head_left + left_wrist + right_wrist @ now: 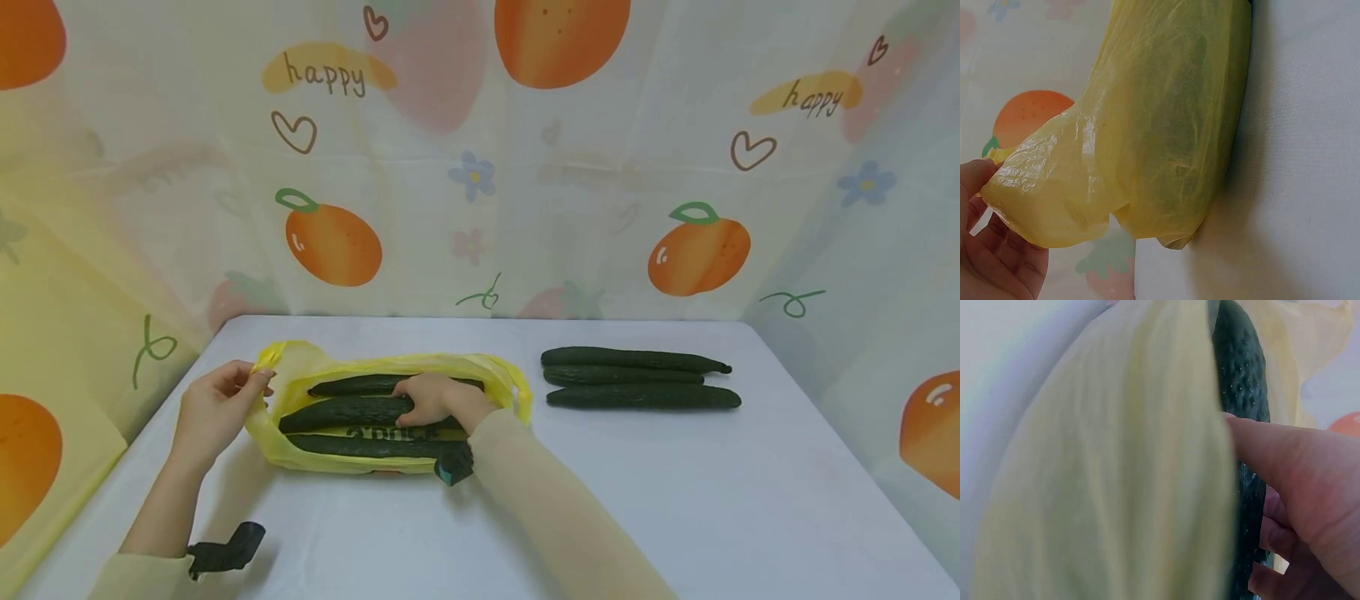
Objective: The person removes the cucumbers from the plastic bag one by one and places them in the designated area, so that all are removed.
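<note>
**Right grip [429, 402] around the middle cucumber [337, 413], left grip [216, 408] on the yellow bag [330, 464]**

The right grip is clamped on the middle cucumber inside the bag: the right wrist view shows the thumb on one side of the bumpy dark green skin and curled fingers on the other. The left grip pinches the bag's handle [272, 357] between thumb and fingers, drawing it up at the left end.

The bag lies lengthwise on its side, its mouth spread wide. Within it, the far cucumber [352, 385] lies beyond the middle one, and the near cucumber [360, 447] lies along the front wall. Dark printing [371, 434] shows between the middle and near ones.

To the right of the bag, apart from it, three loose cucumbers [637, 397] lie side by side on the white bench [637, 500]. A black device [225, 550] sits at the left wrist, another at the right, beside pale sleeves [562, 508]. Behind hangs a cloth [420, 242] printed with oranges, hearts and "happy".
</note>
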### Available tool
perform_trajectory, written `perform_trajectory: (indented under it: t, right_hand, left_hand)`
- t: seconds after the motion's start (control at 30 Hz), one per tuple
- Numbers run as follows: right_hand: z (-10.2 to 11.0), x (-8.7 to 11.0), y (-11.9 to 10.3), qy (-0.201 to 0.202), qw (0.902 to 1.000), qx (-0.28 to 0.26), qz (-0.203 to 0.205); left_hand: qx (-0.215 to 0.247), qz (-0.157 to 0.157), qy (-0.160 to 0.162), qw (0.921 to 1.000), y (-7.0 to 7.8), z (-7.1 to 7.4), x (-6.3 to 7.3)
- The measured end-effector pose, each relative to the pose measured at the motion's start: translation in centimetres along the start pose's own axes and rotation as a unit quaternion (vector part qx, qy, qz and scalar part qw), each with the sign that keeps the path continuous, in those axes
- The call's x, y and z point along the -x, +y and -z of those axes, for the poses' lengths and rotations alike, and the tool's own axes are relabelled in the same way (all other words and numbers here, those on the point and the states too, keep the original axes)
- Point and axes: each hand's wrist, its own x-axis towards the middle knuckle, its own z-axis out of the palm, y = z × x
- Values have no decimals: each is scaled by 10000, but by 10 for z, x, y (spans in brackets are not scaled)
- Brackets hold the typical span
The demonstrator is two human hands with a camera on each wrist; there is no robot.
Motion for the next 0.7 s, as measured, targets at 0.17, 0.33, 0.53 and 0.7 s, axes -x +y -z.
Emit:
perform_trajectory:
  t: [0.17,0.33,0.53,0.7]
  right_hand:
    - [0,0,0,35,10000,-16,38]
    - [0,-1,0,84,9999,-17,109]
    - [0,1,-1,199,9997,-19,167]
    - [0,4,1,343,9993,-5,124]
  left_hand:
    - [-18,47,9,10000,0,2,0]
    - [-10,9,33,10000,-1,4,1]
    - [59,45,-2,10000,-3,6,1]
    - [21,39,9,10000,-2,6,0]
